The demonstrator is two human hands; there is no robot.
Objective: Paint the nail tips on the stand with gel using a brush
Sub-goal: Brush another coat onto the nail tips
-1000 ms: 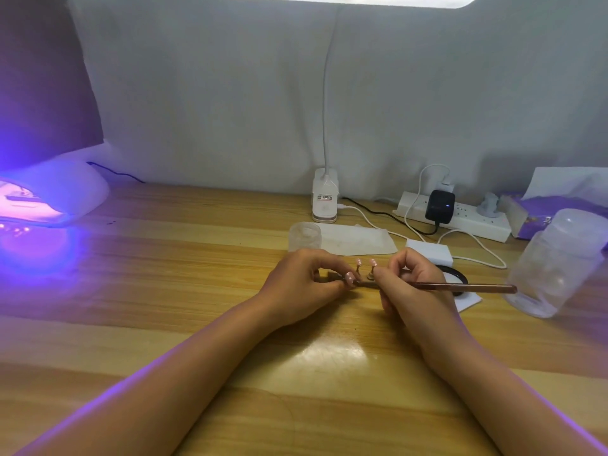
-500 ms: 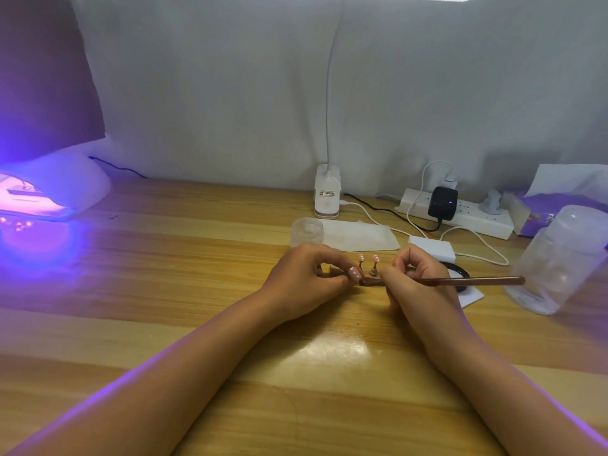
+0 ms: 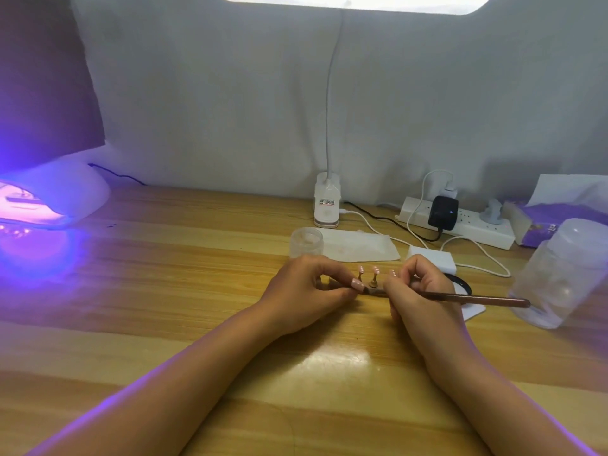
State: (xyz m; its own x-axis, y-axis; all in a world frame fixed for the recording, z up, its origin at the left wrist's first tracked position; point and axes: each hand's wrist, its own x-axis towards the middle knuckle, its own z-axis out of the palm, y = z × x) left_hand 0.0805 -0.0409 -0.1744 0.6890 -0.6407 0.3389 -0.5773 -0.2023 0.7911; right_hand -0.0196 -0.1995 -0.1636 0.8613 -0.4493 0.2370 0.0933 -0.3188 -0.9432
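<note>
Left hand (image 3: 306,291) fingers pinching stand (image 3: 373,291); right hand (image 3: 418,291) fingers gripping brush (image 3: 477,297). Nail tips (image 3: 375,269) upright between both. Third tip now uncovered.

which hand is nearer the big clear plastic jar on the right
Right. The right hand is nearest the clear plastic jar; the left hand lies farther left.

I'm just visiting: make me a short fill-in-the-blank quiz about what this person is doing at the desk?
The right hand holds a long thin ____.
The left hand steadies the nail stand on the ____ table.
The curing lamp at far left glows ____.
Missing words: brush; wooden; purple.
</note>
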